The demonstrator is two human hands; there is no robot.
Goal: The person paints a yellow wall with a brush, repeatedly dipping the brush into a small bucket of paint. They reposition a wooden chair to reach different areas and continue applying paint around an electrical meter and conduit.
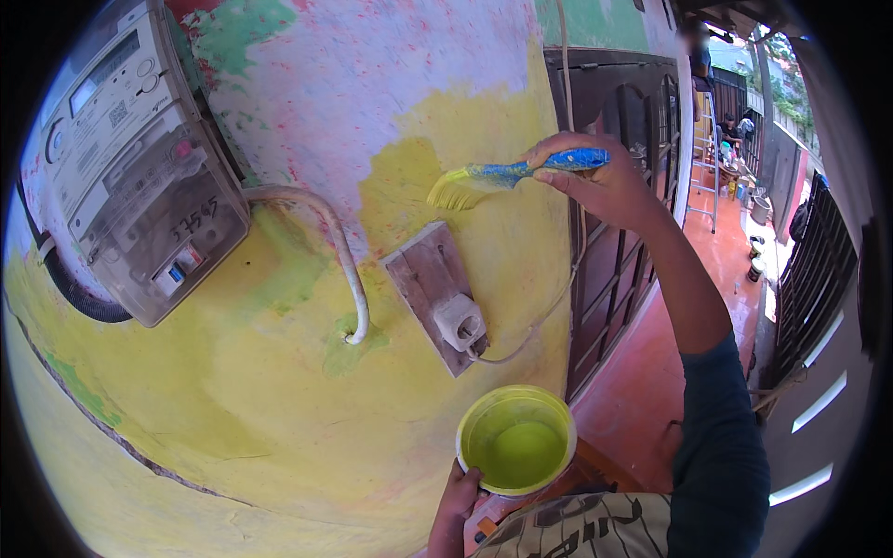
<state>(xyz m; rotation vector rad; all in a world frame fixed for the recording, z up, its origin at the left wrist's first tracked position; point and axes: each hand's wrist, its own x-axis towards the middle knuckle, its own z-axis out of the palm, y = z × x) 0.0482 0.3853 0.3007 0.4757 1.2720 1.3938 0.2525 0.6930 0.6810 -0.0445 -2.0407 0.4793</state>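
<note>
My right hand (593, 174) grips the blue handle of a paintbrush (520, 172). Its yellow-coated bristles meet the wall (418, 167) just above a socket board, where a darker yellow patch of paint shows. Below, my left hand (463, 488) holds the rim of a round bucket (517, 397) with yellow-green paint (527, 453) in it. Between brush and bucket, a wooden board (425, 261) bearing a white power socket (460, 322) is fixed to the wall. Upper parts of the wall show pale lilac and green paint.
An electricity meter (132, 139) in a clear case hangs at the left, with a conduit (342, 237) beside it. A cable runs along the dark door (614, 209). Along the tiled walkway (711, 272) are a metal ladder (706, 153), containers and two other people.
</note>
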